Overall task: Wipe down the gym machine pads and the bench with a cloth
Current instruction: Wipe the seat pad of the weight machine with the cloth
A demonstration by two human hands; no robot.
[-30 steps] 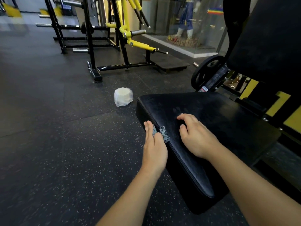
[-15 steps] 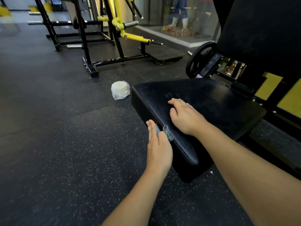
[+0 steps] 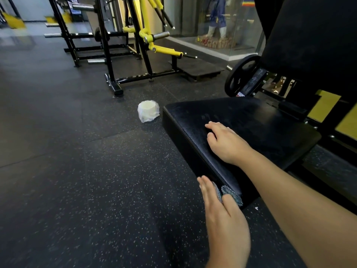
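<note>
Both hands were on the seat pad: left hand, fingers straight, pressed a patterned cloth against the pad's near side edge; right hand rested flat on top, holding nothing. Judged advisable: keep even pressure, overlap strokes along the edge

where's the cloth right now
In the head view, lower right of centre: the cloth sits under the left hand, pressed against the seat pad's near side edge.
</note>
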